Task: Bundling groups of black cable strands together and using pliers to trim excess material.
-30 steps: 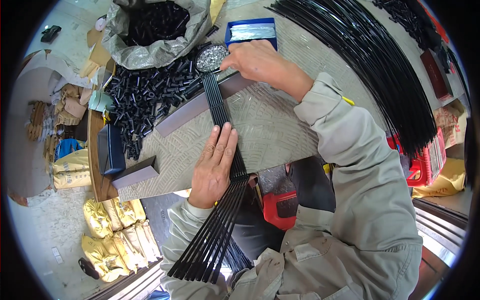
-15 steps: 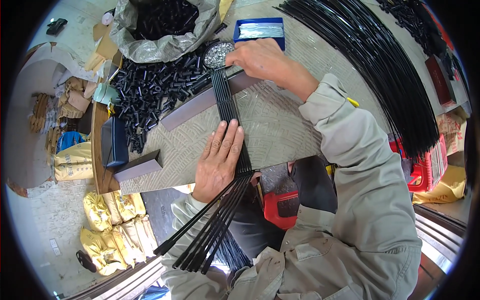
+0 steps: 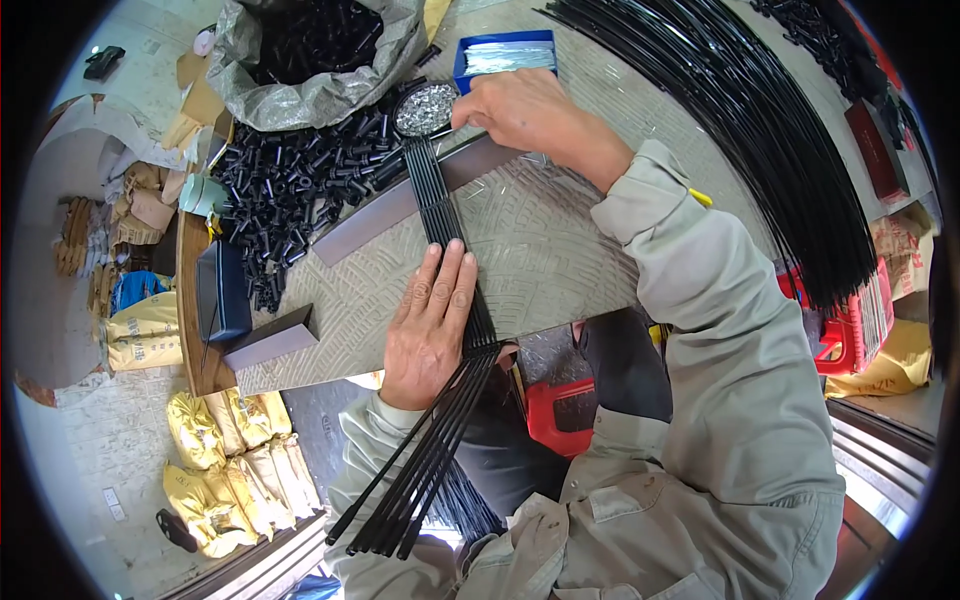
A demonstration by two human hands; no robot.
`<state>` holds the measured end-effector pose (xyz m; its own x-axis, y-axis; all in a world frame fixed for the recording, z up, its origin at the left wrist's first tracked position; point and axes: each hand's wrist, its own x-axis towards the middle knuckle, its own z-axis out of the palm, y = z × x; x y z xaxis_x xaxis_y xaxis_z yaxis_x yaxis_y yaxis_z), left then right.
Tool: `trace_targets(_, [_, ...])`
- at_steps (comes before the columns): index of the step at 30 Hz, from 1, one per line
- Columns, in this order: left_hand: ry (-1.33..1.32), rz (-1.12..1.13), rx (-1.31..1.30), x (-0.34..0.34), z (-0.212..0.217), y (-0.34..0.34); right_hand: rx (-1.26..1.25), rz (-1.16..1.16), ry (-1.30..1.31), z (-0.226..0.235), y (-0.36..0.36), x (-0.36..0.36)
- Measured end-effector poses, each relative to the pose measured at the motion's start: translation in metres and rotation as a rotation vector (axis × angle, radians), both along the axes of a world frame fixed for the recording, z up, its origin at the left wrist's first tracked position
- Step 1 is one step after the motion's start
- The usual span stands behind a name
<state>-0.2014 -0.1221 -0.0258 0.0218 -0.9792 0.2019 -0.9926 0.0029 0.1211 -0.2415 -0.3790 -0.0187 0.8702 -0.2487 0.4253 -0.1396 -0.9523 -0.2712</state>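
A row of thin black rods [image 3: 430, 195] lies side by side across the table, its near ends fanned out past the front edge over my lap. My left hand [image 3: 425, 335] rests flat on the rods, fingers stretched out. At the far ends of the rods, my right hand [image 3: 515, 110] is closed in a pinch beside a round dark dish [image 3: 397, 122] of small shiny silver pieces [image 3: 428, 108]. What its fingertips hold, if anything, is too small to make out. The rods cross a grey metal bar [image 3: 368, 222] near their far ends.
Short black plastic tubes [image 3: 290, 165] are heaped at the left, below a grey sack [image 3: 228, 85] of more. A blue box [image 3: 463, 70] of silver strips stands behind my right hand. Long black rods [image 3: 745, 140] curve along the right. A red stool [image 3: 548, 420] is below the table.
The view has shifted slightly, moving most things a little to the left. My left hand stays flat on the rods, and my right hand remains pinched by the dish.
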Motion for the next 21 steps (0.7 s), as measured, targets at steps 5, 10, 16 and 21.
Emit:
trace_targets(5, [0.007, -0.008, -0.012, 0.000, -0.004, 0.000, 0.010, -0.004, -0.014, -0.004, 0.001, 0.002])
trace_targets(10, [-0.040, -0.011, -0.016, 0.002, -0.007, 0.000, 0.048, 0.038, -0.030, -0.004, -0.001, 0.002])
trace_targets(16, [-0.043, -0.002, -0.021, 0.001, -0.008, 0.000, 0.031, 0.022, -0.042, -0.003, 0.003, 0.003])
trace_targets(21, [-0.041, 0.004, -0.024, 0.000, -0.007, -0.001, -0.015, 0.060, -0.058, -0.005, 0.005, 0.011])
